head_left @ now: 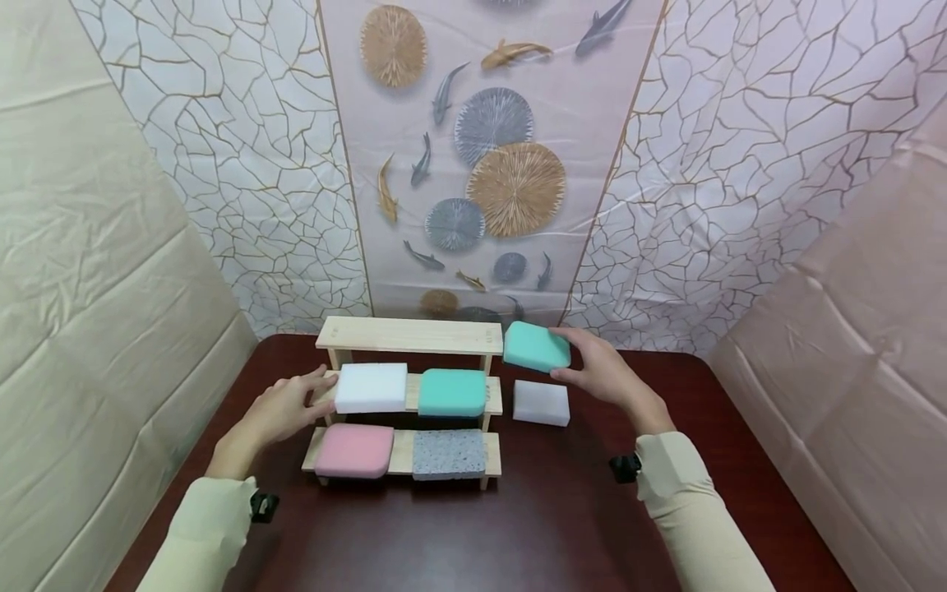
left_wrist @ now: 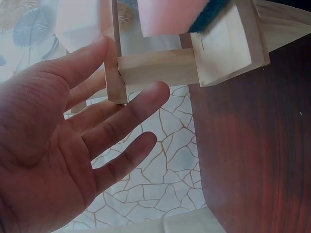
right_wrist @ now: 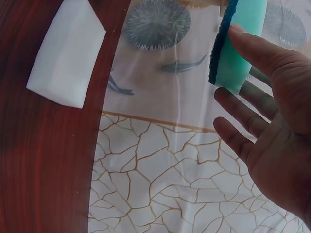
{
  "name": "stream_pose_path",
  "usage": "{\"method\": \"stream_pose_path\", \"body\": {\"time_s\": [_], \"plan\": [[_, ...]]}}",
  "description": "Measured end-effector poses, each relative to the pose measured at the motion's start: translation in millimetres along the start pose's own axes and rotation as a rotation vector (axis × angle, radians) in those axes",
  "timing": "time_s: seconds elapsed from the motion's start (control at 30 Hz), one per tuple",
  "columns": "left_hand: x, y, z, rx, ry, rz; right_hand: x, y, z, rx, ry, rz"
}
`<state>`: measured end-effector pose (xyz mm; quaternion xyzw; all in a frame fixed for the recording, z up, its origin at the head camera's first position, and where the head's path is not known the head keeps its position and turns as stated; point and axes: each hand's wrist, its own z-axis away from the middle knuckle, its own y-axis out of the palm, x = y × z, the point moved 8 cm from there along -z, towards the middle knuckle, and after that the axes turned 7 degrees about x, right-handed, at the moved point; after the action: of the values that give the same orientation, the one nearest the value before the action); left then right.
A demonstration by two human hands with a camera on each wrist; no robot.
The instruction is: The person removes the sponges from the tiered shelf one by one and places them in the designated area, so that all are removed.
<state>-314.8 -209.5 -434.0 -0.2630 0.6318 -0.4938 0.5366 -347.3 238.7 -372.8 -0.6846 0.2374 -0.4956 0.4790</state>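
My right hand (head_left: 602, 370) pinches a green sponge (head_left: 536, 346) by its right end, thumb against fingers. That sponge is held tilted beside the right end of the wooden rack's top board (head_left: 410, 333); its dark scouring layer (right_wrist: 222, 46) shows in the right wrist view. My left hand (head_left: 284, 407) holds the left end of the rack's middle board (left_wrist: 115, 80), thumb on one side and fingers behind. Beside its thumb lies a white sponge (head_left: 371, 388); another green sponge (head_left: 452, 392) shares that board. A pink sponge (head_left: 355, 450) and a grey speckled block (head_left: 449, 455) rest on the bottom board.
On the dark red table (head_left: 414, 538), right of the rack, lies another white block (head_left: 541, 403), below the held green sponge. A patterned cloth (head_left: 473, 164) hangs behind the table. Beige padded walls (head_left: 89, 288) stand at both sides.
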Motion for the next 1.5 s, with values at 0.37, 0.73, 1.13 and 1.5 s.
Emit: {"method": "stream_pose_path", "body": {"time_s": [0.37,0.73,1.13,1.5], "plan": [[-1.2,1.0,0.3,0.023,-0.004,0.0,-21.4,3.8,7.7,-0.008,-0.008,0.018],[0.1,-2.1,0.6,0.009,0.022,0.0,-45.7,8.3,14.4,-0.005,0.023,0.012],[0.9,-5.4,0.9,0.024,0.007,0.002,-74.5,12.6,32.6,-0.022,0.035,0.011],[0.3,-3.0,-0.7,0.024,0.022,-0.003,-99.0,21.1,43.1,-0.011,0.081,0.023]]}}
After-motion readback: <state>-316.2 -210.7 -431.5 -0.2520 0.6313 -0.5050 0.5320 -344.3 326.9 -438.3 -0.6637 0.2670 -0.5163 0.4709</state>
